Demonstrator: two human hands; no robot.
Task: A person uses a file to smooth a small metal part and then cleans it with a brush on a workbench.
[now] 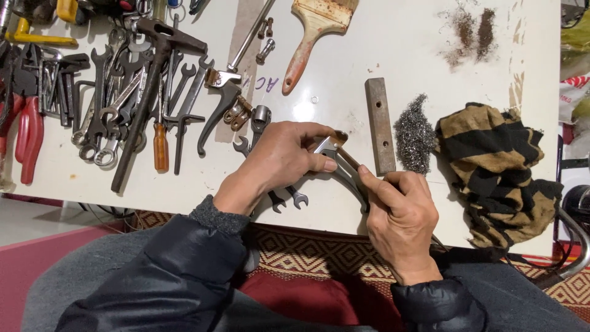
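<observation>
White and scuffed, the desk [399,37] fills the upper part of the head view, above a patterned rug and the person's dark sleeves. At the centre, the left hand [279,157] is closed around a curved metal tool [344,175], thumb and fingers pinching its upper end. The right hand [399,215] is closed on a thin dark rod [347,158], forefinger stretched along it, the tip touching the tool's upper end. At 3 o'clock of the hands, just beside them, lie a rusty flat bar [380,125], a wad of steel wool [413,135] and a striped rag [498,166]. At 10 o'clock lies a heap of wrenches [117,110] with a hammer [150,92] and red-handled pliers [27,135]. At 12 o'clock lies a worn paintbrush [313,31].
</observation>
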